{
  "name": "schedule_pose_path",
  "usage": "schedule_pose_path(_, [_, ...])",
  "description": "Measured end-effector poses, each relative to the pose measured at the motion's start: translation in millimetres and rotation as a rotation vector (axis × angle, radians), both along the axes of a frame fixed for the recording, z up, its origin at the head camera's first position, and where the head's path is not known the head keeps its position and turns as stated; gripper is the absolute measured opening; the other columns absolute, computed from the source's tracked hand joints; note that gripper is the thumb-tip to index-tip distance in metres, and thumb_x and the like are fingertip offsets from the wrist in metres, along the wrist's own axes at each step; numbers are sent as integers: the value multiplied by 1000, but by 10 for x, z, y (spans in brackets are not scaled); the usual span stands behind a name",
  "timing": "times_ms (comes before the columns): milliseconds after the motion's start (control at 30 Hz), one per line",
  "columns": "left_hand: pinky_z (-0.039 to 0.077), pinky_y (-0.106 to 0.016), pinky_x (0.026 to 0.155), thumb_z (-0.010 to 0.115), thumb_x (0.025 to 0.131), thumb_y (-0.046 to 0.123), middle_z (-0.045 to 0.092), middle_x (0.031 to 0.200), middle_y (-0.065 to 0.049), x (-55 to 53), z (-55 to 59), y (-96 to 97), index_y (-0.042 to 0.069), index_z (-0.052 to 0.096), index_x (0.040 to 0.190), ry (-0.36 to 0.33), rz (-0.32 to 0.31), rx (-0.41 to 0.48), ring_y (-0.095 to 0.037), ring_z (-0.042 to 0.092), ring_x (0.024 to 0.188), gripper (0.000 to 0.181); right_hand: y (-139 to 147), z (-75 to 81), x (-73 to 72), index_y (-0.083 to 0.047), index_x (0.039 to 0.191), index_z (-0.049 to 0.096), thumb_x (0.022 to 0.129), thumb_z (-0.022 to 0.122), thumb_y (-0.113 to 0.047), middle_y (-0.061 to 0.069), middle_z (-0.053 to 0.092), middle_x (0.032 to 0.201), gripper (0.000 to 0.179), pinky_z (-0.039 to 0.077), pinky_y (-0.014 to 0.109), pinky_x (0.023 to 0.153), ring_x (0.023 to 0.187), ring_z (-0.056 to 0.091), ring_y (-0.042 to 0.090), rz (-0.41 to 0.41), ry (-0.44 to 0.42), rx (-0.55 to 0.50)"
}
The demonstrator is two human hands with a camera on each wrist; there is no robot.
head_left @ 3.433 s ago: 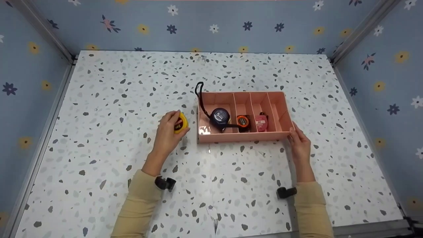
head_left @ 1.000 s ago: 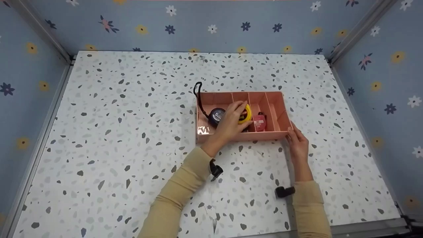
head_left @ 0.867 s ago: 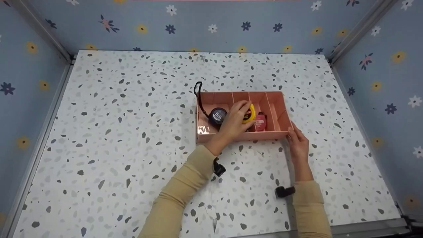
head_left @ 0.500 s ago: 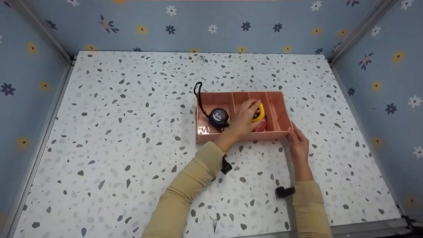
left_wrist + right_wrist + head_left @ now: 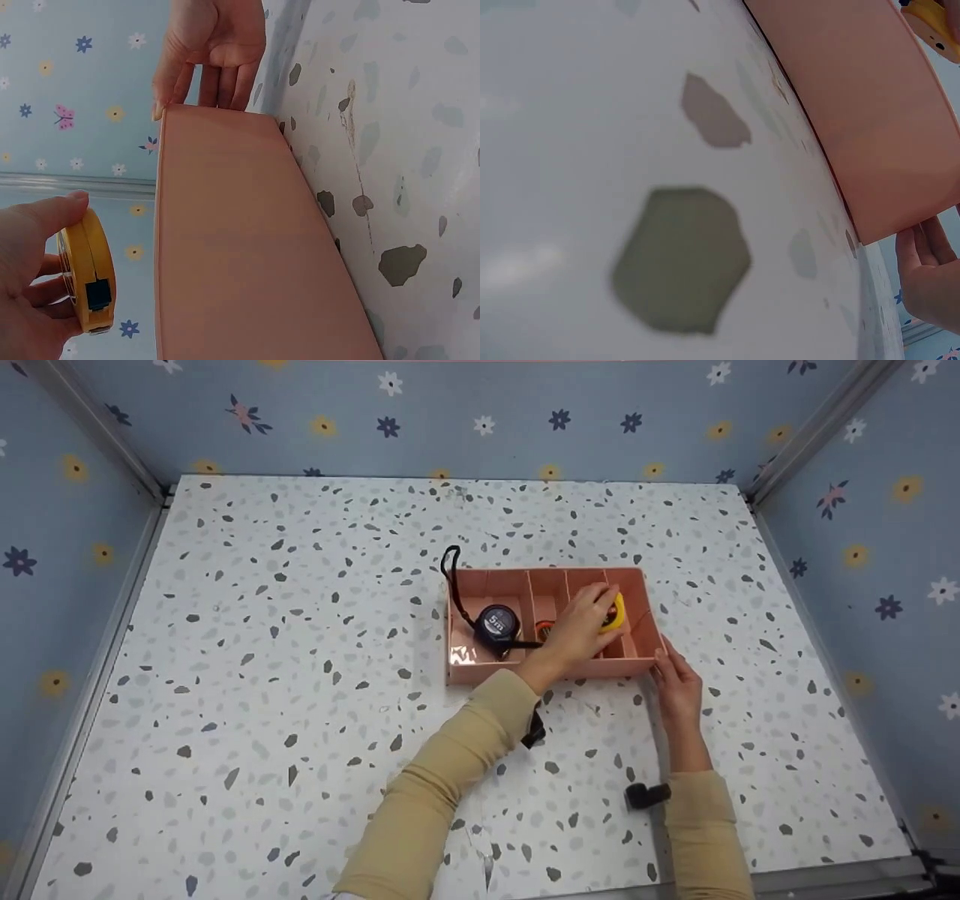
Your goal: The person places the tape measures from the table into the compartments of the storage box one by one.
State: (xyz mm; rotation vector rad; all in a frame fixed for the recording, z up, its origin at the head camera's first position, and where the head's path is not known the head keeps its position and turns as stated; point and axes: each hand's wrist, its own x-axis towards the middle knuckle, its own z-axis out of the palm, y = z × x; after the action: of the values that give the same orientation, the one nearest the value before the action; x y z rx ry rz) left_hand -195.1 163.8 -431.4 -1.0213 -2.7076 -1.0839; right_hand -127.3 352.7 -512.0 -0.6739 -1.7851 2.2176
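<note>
My left hand (image 5: pixel 579 631) holds a yellow tape measure (image 5: pixel 616 613) above the right part of a pink divided box (image 5: pixel 555 670). In the left wrist view the yellow tape measure (image 5: pixel 90 270) sits between thumb and fingers, higher than the box rim. My right hand (image 5: pixel 679 694) holds the box's front right corner, thumb by the rim and fingers against the end wall. Inside the wide left compartment lies a dark 5m tape measure (image 5: pixel 498 624) with a black wrist strap. An orange and black tape measure (image 5: pixel 544 630) is partly covered by my left hand. The pink tape measure is hidden.
The box stands on a white speckled table (image 5: pixel 300 660). Blue flowered panels (image 5: pixel 480 420) close off the back and both sides. The black strap (image 5: pixel 451 559) loops out over the box's left rim.
My left hand has carried the yellow tape measure from the table left of the box rightward across its compartments, covering the pink tape measure. My right hand stays at the corner.
</note>
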Motion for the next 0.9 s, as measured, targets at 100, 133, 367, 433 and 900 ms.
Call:
schedule_pose_path(100, [31, -22, 97, 61, 84, 30, 41, 129, -11, -10, -7, 53, 1, 38, 133, 1, -11, -4, -20, 37, 117, 61, -20, 23, 4, -13, 123, 54, 80, 66, -25, 1, 46, 130, 46, 37, 26, 93, 120, 41, 16, -6, -1, 1])
schedule_pose_path(133, [30, -22, 97, 60, 84, 30, 41, 129, -11, -12, -11, 69, 2, 38, 133, 0, -14, -10, -19, 37, 117, 61, -20, 22, 6, -13, 122, 54, 79, 66, -24, 2, 46, 130, 46, 37, 26, 93, 120, 41, 16, -12, 0, -10])
schedule_pose_path(367, [31, -18, 94, 61, 83, 30, 40, 128, -10, -41, -26, 182, 1, 37, 133, -15, -34, -18, -17, 37, 116, 62, 18, -64, -30, -15, 123, 54, 78, 66, -30, 0, 47, 130, 49, 38, 25, 91, 118, 42, 15, -15, 1, 46])
schedule_pose_path(433, [30, -17, 94, 61, 83, 29, 40, 129, -9, -53, -28, 218, 2, 37, 133, -27, -39, -17, -16, 36, 117, 62, 35, -102, -36, -15, 122, 55, 78, 65, -31, 0, 48, 129, 48, 39, 24, 90, 118, 43, 14, -13, 12, 57])
schedule_pose_path(900, [26, -14, 96, 59, 84, 29, 35, 133, -4, -86, -54, 480, 6, 33, 136, -146, -60, -24, -12, 33, 118, 62, 92, -170, -55, -15, 122, 55, 79, 65, -30, -1, 50, 126, 46, 39, 25, 91, 116, 44, 13, 4, 54, 38])
